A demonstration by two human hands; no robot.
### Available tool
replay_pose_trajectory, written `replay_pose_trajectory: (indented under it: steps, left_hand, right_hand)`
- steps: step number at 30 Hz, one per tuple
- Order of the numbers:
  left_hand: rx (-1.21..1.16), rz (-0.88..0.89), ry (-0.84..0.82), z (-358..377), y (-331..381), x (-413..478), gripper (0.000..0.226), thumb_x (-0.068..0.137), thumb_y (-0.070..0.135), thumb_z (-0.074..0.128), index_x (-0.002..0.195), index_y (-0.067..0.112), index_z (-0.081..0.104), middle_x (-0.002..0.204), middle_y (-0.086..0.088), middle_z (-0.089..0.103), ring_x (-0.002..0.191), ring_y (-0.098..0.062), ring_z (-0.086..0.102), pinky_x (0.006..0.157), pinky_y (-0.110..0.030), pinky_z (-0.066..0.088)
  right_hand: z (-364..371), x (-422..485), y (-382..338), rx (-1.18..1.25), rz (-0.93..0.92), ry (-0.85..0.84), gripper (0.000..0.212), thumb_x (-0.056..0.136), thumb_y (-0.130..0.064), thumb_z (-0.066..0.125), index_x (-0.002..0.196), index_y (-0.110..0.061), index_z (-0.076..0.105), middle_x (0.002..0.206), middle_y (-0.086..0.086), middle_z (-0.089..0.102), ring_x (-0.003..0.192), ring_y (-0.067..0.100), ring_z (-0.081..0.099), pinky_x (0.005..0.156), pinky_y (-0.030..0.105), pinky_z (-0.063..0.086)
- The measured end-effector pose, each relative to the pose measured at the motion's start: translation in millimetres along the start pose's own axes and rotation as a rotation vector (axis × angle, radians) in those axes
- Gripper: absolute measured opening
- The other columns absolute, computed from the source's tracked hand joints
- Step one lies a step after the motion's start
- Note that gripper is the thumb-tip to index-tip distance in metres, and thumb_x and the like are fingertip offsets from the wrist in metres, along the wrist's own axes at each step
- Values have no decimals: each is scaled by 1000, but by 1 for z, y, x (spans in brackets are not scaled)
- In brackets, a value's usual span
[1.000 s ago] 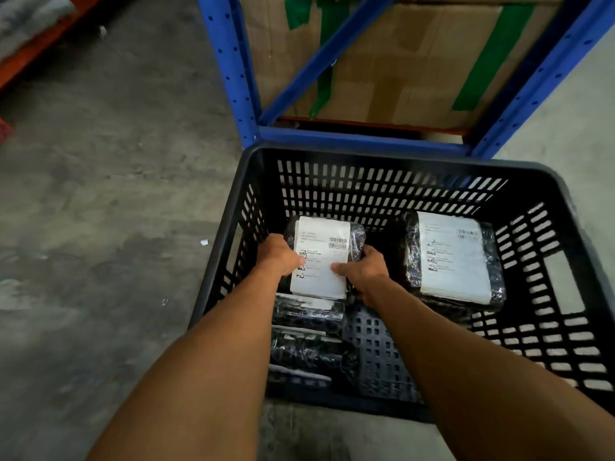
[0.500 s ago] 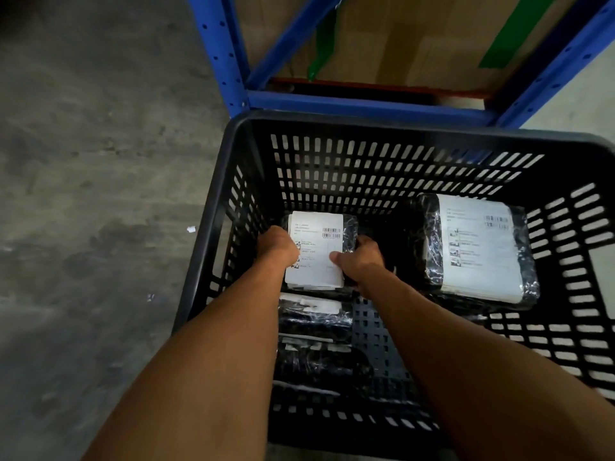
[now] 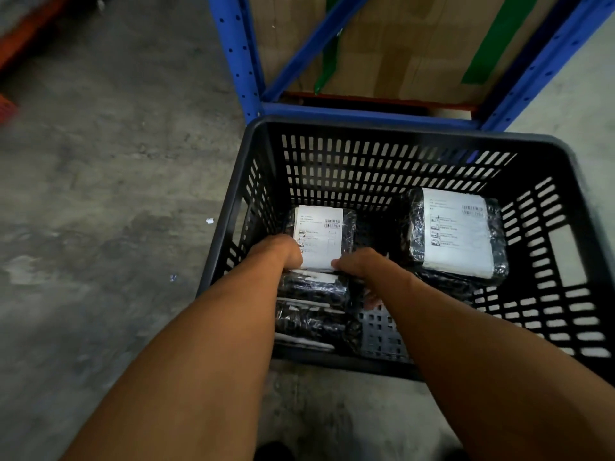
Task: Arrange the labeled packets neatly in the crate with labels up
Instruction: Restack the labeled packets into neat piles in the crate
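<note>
A black slatted plastic crate [image 3: 372,129] stands on the floor in front of me. Inside at the far left lies a black-wrapped packet [image 3: 321,237] with its white label up. My left hand [image 3: 278,254] grips its near left edge and my right hand [image 3: 362,266] grips its near right corner. Two more black packets [image 3: 314,309] lie in a row nearer to me against the left wall, with their labels showing only as white edges. A larger packet [image 3: 457,232] sits label up at the far right, on top of another dark packet.
A blue metal rack [image 3: 349,113] with taped cardboard boxes [image 3: 392,51] stands directly behind the crate. Grey concrete floor [image 3: 109,194] stretches to the left, with small bits of litter. An orange rack beam [image 3: 20,48] crosses the far left corner.
Both hands kept hold of the labelled packet and pushed it down towards the crate's far left corner. The camera has shifted a little.
</note>
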State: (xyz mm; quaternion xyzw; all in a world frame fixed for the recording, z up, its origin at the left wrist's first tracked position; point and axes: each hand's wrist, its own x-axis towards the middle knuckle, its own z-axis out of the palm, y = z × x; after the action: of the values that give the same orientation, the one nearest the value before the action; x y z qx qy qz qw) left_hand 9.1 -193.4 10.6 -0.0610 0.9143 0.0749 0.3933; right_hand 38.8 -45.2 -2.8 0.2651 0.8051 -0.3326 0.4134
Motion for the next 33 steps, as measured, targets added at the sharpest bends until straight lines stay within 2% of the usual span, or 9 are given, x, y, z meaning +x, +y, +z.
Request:
replay_pose_trajectory:
  steps: [3,7,11,16,18,22,25,29,33]
  left_hand:
    - [80,-21,54,3,0,-20,42,92,19,50,132,7,60,136,-13,59,117,-29,60,88,-36,49]
    - [31,-98,150,-1,2,-44,41,91,20,54,130,7,60,131,-13,61,111,-28,63,71,-31,47]
    - [-26,-103,192,-21,3,-66,47,85,33,67,125,8,63,127,-11,64,104,-27,65,69,-30,47]
    - [-375,-159,21,-56,6,-87,39,90,32,62,116,3,61,106,-12,66,84,-23,65,84,-35,57]
    - [-547,-168,-72,-69,9,-95,34,93,32,62,111,3,58,100,-12,63,80,-23,62,77,-36,56]
    - [-754,-142,-138,-85,14,-110,27,84,19,75,94,4,55,103,-15,60,84,-29,62,69,-43,54]
    - [-791,-75,-127,-88,16,-120,22,81,5,77,90,5,57,93,-13,60,83,-29,62,75,-48,54]
    - [-857,-13,-141,-82,21,-130,18,81,-9,71,95,-1,64,89,-10,67,83,-25,65,68,-50,57]
    - [-943,107,21,-80,24,-125,68,73,-23,68,134,2,54,126,-16,64,123,-35,55,102,-56,46]
  right_hand:
    - [4,-27,-3,53,104,-213,47,96,-49,46,123,-10,46,106,21,57,88,41,61,61,43,56]
    - [9,-38,-2,46,25,-127,27,98,-21,36,86,-1,51,69,13,50,56,23,49,52,32,44]
    - [-7,-56,-4,138,31,-145,22,98,-18,35,88,-4,49,69,9,51,56,22,49,49,34,46]
    - [-46,-77,-2,182,12,-129,20,93,-27,43,85,-11,51,67,5,54,56,19,52,49,25,47]
    - [-64,-86,0,228,-26,-106,18,91,-26,48,83,-11,53,65,6,58,55,19,54,50,24,48]
    - [-94,-101,10,406,-76,-116,13,83,-20,61,79,-9,56,56,6,61,51,20,58,50,25,51]
    - [-105,-108,18,491,-163,-111,14,81,-11,65,76,-9,52,50,6,55,45,21,54,50,27,50]
    - [-111,-119,21,599,-266,-80,17,77,11,64,77,-3,54,78,13,56,53,23,60,41,27,52]
    - [-111,-127,17,707,-385,-21,58,68,28,61,107,-11,46,100,19,58,85,39,63,52,49,59]
